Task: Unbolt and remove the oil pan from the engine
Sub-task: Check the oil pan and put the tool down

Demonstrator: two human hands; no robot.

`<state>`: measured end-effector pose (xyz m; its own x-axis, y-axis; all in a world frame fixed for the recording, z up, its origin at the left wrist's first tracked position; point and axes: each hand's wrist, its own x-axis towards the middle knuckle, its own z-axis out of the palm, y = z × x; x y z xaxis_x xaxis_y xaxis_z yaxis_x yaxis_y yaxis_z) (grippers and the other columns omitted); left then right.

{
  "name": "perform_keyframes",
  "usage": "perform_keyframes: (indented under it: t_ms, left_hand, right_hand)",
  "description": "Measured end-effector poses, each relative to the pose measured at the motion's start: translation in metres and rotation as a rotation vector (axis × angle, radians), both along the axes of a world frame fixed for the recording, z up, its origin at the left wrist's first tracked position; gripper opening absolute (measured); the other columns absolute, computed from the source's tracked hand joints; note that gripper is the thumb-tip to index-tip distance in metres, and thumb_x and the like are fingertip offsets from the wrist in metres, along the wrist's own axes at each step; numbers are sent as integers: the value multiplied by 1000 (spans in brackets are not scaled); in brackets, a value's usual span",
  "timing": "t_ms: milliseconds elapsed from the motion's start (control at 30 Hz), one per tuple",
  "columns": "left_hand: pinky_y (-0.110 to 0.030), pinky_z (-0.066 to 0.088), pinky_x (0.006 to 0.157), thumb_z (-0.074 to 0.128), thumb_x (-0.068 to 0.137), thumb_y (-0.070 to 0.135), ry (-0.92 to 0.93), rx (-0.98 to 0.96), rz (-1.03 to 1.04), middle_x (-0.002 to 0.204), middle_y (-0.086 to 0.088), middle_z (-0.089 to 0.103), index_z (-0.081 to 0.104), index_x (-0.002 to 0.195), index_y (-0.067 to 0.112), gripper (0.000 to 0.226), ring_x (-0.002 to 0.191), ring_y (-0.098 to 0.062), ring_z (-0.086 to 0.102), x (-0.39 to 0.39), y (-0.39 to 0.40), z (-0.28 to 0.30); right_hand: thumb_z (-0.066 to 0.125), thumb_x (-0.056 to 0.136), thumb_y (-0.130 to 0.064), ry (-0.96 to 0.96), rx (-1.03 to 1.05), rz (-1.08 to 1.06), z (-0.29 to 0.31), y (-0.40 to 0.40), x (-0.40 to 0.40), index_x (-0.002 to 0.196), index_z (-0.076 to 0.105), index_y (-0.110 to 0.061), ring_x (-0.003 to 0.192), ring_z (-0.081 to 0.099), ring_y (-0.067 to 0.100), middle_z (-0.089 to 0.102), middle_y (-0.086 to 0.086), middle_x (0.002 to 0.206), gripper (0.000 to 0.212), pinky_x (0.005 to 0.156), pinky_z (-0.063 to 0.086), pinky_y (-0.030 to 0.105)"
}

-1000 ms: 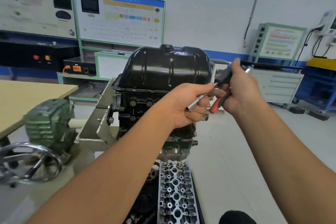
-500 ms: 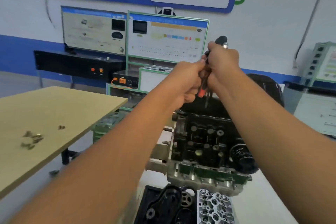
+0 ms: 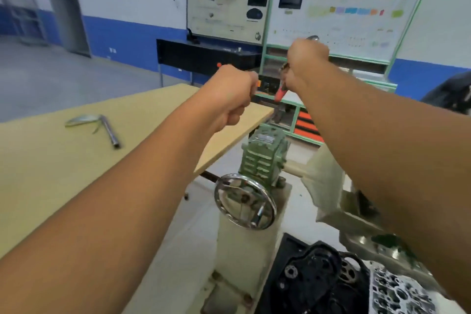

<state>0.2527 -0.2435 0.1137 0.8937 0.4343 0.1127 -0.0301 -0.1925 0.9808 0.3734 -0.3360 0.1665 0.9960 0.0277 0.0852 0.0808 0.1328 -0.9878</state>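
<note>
black oil pan [image 3: 451,95] (mostly cut off) sits at the far right edge, blurred.

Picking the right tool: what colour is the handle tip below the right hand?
Red handle tip, in the head view.

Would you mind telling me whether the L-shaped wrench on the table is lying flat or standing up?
Lying flat: the L-shaped wrench rests lengthwise on the wooden table, untouched.

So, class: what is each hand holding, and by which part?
Right hand grips the ratchet wrench by its red-and-black handle. Left hand is fisted; what it holds cannot be told.
</note>
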Motion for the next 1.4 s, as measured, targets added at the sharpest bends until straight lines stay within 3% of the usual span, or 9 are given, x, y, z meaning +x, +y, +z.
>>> perform_keyframes:
  t_ms: [200,333,467,600,767,833,933,1067,1400]
  left_hand:
    - [-22,28,44,58,98,17,280,60,400,68,-12,52,58,80,5,21,47,-19,36,-18,155,-117]
    - [-36,52,66,58,91,12,507,486,459,91,-20,70,70,88,0,17,82,-36,66,-34,199,-187]
    - [-34,47,68,60,92,17,373,726,517,86,-20,70,71,83,2,20,84,-38,64,-33,214,-206]
    - [-36,45,69,54,100,19,216,529,552,71,-20,66,64,70,-4,39,75,-36,59,-32,240,-209]
    - [-20,38,53,53,100,18,194,372,621,72,-26,63,63,74,-10,39,66,-28,51,-32,251,-212]
    - [-30,46,61,53,100,17,171,325,636,75,-28,65,63,76,-12,39,66,-27,52,-34,252,-213]
    - [-43,53,74,53,99,19,129,296,651,86,-28,71,68,85,-12,37,74,-36,60,-36,254,-213]
    - [-44,55,81,54,100,23,75,267,658,87,-24,73,71,88,-8,38,85,-40,66,-37,253,-213]
    - [-21,44,64,54,100,24,45,170,688,86,-5,76,77,87,5,32,70,-6,59,-36,259,-219]
  right_hand:
    - [61,98,-21,195,-355,335,-107,80,-13,87,55,-15,46,34,14,46,2,64,14,44,30,21]
    - [73,87,-13,276,-492,551,-190,146,-53,96,61,-7,47,39,17,50,7,70,16,44,36,22]
    - [79,80,-15,220,-570,608,-226,203,-75,93,62,-3,41,40,18,54,12,66,24,42,35,25]
    - [75,85,-16,154,-595,585,-233,226,-73,72,65,0,34,54,23,59,11,48,23,43,50,30]
    - [60,90,-1,145,-554,566,-247,230,-57,91,70,-1,85,73,25,71,17,84,10,76,59,42]
    - [60,85,7,115,-446,534,-253,227,-59,103,69,7,90,66,20,69,30,99,20,80,58,44]
    - [71,76,7,79,-387,550,-256,222,-71,84,75,-17,53,56,17,68,14,75,26,55,46,28]
    - [54,84,3,75,-294,487,-263,224,-78,108,78,-20,36,46,17,65,3,73,41,38,35,21]
    - [52,91,15,175,71,399,-260,204,-79,88,77,-12,101,73,23,75,11,106,37,96,58,35]
